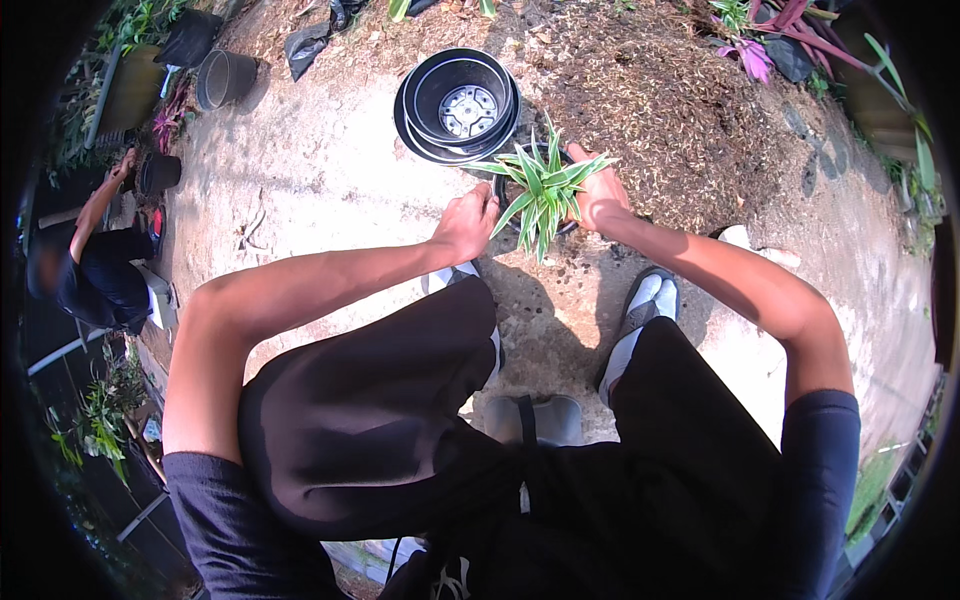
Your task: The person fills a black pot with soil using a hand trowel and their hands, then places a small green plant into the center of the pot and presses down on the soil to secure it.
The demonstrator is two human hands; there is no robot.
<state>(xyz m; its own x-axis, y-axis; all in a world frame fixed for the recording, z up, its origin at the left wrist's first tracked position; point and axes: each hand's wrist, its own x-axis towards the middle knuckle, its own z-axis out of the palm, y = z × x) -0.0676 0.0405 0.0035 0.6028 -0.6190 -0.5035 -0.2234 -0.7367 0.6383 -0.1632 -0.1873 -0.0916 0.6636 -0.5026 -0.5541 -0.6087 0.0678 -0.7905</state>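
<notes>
A leafy plant with white-edged green leaves stands in a black plastic pot on the ground between my feet. My left hand grips the pot's left rim, thumb uppermost. On the opposite side my right hand holds the rim, its fingers partly behind the leaves. Most of the pot is covered by foliage. Just beyond it sit nested empty black pots, with drainage slots showing in the bottom of the inner one.
A wide heap of brown soil mix spreads at the upper right. My shoes flank the work spot. A grey pot and a black plastic bag lie farther off. At far left another person sits beside a dark pot.
</notes>
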